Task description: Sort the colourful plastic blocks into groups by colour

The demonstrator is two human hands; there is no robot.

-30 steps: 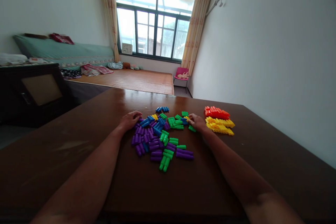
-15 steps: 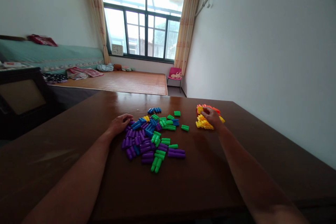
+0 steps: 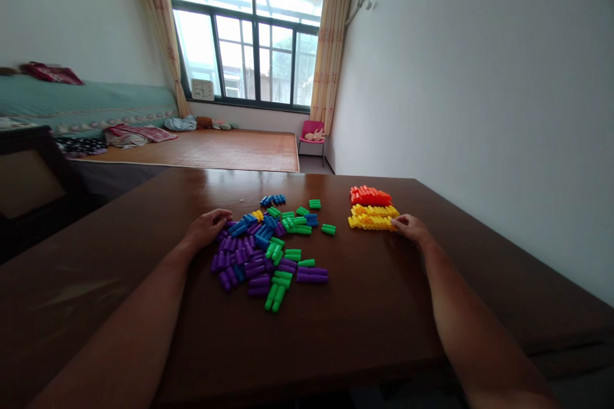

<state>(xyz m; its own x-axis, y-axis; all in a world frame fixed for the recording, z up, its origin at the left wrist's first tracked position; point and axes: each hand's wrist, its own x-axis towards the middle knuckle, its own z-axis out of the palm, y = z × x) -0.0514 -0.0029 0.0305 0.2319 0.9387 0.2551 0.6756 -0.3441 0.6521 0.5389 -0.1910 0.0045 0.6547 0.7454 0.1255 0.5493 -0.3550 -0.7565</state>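
At the left edge of a mixed heap of plastic building blocks, my left hand (image 3: 207, 226) rests with loosely curved fingers, thumb a little apart; nothing shows in it. Beside its fingertips lie purple blocks (image 3: 237, 248) and blue blocks (image 3: 263, 239). Green blocks (image 3: 275, 249) are spread along the heap's right side. My right hand (image 3: 413, 230) is at the right end of the yellow blocks (image 3: 371, 222), thumb and fingers pinched on a yellow block at the row's end. Just behind the yellow rows sit stacked red-orange blocks (image 3: 369, 196).
Everything lies on a dark brown table (image 3: 364, 319). A small blue group (image 3: 273, 200) and single green blocks (image 3: 329, 229) sit apart from the heap. Beyond are a bed (image 3: 230, 148), a pink chair (image 3: 313, 129) and a window; a white wall is on the right.
My right hand has moved from above the red and yellow blocks to the right end of the yellow rows. My left hand stays by the heap. The view has shifted slightly right.
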